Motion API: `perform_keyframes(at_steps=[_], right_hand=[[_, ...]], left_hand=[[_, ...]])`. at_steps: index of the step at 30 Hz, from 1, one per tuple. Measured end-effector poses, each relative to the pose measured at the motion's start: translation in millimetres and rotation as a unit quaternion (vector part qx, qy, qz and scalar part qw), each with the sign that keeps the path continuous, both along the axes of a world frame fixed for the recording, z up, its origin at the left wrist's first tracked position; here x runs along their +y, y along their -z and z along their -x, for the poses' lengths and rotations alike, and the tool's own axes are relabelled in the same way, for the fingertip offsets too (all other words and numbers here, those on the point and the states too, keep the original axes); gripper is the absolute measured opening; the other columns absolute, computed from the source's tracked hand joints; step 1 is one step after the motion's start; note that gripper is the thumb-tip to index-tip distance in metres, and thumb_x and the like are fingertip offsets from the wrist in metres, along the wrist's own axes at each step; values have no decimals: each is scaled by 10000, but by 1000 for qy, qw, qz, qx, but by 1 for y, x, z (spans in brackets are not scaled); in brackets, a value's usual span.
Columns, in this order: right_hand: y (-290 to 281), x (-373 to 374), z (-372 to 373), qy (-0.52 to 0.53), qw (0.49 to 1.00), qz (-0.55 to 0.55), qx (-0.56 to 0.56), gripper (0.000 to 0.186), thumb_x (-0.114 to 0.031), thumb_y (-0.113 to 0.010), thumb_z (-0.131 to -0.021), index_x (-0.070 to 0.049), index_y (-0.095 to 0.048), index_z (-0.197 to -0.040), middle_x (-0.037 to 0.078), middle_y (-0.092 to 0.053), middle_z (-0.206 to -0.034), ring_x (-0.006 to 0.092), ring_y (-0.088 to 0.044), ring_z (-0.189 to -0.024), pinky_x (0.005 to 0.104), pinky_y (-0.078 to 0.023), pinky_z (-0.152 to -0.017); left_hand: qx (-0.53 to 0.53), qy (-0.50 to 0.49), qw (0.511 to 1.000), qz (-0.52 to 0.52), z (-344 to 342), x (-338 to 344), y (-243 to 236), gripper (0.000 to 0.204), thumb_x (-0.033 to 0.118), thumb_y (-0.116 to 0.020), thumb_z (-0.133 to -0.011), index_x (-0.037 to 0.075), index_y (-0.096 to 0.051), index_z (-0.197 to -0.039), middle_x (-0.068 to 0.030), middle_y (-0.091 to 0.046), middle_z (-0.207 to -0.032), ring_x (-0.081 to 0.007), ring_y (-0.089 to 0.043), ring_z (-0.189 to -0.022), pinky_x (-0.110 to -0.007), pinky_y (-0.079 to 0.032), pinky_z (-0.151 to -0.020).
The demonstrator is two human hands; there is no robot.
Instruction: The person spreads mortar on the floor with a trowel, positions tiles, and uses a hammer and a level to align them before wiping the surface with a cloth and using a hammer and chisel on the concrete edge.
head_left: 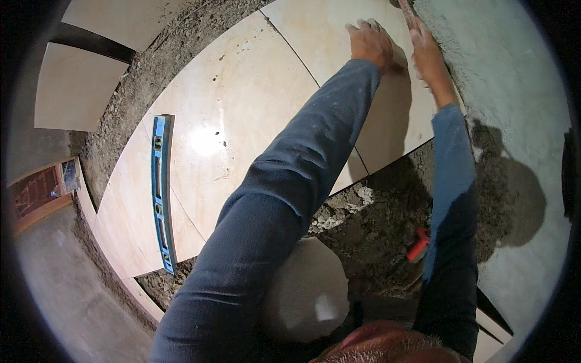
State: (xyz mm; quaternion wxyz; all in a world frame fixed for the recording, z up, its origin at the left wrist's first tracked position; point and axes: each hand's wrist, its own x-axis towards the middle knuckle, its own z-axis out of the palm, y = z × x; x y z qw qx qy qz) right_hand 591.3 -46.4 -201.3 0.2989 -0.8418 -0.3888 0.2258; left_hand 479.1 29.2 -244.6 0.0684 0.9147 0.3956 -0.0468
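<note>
My left hand point(370, 45) rests on a pale beige tile point(315, 42) near the wall, fingers apart and fingertips on the tile. Just to its right, my right hand point(431, 63) grips a reddish-brown handled tool point(407, 12) that runs up to the top edge; the tool's far end is too small and cut off to make out. The tiles meet in thin dark joints, with small dark specks on their surface. A blue spirit level point(161, 181) lies on the tiles left of my left forearm.
Rough mortar point(387, 193) fills a gap below the tiles, with a red-handled tool point(417, 245) in it. A grey plaster wall point(514, 97) runs along the right. Loose tiles point(78, 85) lie at upper left beside gravel. A wooden-framed item point(42, 193) sits at left.
</note>
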Motion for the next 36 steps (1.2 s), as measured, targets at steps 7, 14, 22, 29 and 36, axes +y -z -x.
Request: perform_keyframes(at_steps=[7,14,22,29,36], right_hand=[[41,-15,-14,-64,986,-148,43,486,-412,-412,-1021,-186,-411,-1452,64,-550,-769,140,-472,-566,338,-457,-515],[-24,-103,41,17,995,-55,80,593,-533,-466,-979,-141,-437,-1423,5,-493,-669,79,-434,-496,254,-370,-421],[-25,-240,63,148,968,-65,193,293,-385,-595,-966,-145,-564,-1131,-41,-519,-675,41,-452,-495,220,-337,-398],[34,-274,47,97,995,-19,8,425,-432,-549,-974,-76,-522,-1204,16,-516,-681,125,-482,-500,305,-402,-442],[5,-253,68,138,989,-42,40,489,-486,-521,-963,-33,-516,-1147,75,-516,-680,184,-533,-550,365,-440,-502]], left_hand=[[-57,21,990,-126,-5,-4,32,1016,822,-646,-624,42,-572,-1271,-108,-535,-1296,-282,-469,-1228,-514,-391,-926],[-86,17,990,-108,14,-7,13,784,640,-498,-857,53,-494,-1376,-146,-466,-1418,-344,-399,-1317,-558,-330,-1018],[-243,133,952,-132,85,-30,57,766,542,-432,-963,-81,-397,-1406,-290,-405,-1446,-429,-337,-1376,-518,-224,-1154],[-215,135,936,-244,105,-101,36,669,423,-456,-968,-141,-457,-1328,-335,-450,-1368,-496,-368,-1317,-551,-263,-1126],[-248,130,929,-241,107,-93,52,651,413,-461,-967,-129,-461,-1328,-348,-440,-1366,-506,-358,-1321,-557,-259,-1126]])
